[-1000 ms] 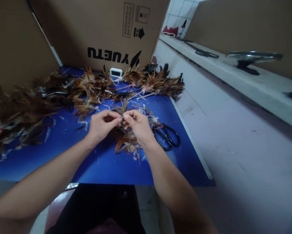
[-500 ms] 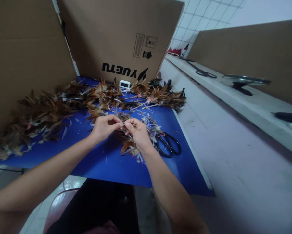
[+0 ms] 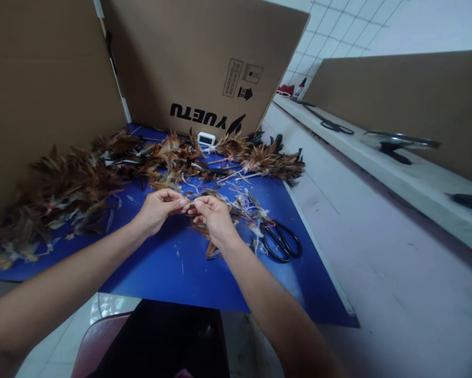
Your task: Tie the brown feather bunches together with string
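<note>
Over the blue table top (image 3: 149, 273), my left hand (image 3: 159, 209) and my right hand (image 3: 213, 216) meet with thumbs and fingertips pinched close together. Whatever is between the fingertips is too small to make out. Brown feathers (image 3: 212, 249) and white scraps lie under and beside my right hand. To its right rest black-handled scissors (image 3: 283, 242), their blades hidden among the scraps. A long heap of brown feathers (image 3: 74, 184) runs along the left and back of the table, with more brown and black feathers (image 3: 275, 160) at the back right.
A small white digital device (image 3: 206, 139) stands by the cardboard panel (image 3: 196, 58) at the back. On the right, a ledge (image 3: 349, 152) holds dark scissors (image 3: 336, 127) and a shiny metal object (image 3: 403, 139). A reddish chair (image 3: 97, 341) is below the table.
Both hands have shifted slightly left relative to the table, still pinched near each other. The view has moved a little, so the scissors and panel appear lower and farther right.
</note>
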Demonstrator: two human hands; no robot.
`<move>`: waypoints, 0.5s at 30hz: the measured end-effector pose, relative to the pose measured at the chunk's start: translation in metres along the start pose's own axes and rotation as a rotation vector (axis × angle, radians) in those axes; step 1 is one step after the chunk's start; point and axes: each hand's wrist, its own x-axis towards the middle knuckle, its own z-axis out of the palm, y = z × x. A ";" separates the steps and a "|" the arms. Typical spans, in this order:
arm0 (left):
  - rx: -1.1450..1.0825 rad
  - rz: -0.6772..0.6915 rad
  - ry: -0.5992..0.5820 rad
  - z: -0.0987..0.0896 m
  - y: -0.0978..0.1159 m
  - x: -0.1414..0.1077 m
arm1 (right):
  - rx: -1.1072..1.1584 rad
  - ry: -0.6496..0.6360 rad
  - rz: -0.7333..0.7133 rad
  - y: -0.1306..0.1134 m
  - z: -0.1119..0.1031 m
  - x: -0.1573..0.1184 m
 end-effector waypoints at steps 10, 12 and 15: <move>0.135 0.074 -0.191 -0.013 0.000 0.009 | -0.105 0.006 -0.048 0.006 0.003 0.001; 0.193 0.090 -0.222 -0.014 0.000 0.009 | -0.145 0.003 -0.071 0.009 0.002 0.001; 0.241 0.094 -0.257 -0.015 -0.001 0.009 | -0.227 -0.011 -0.139 0.013 -0.002 0.002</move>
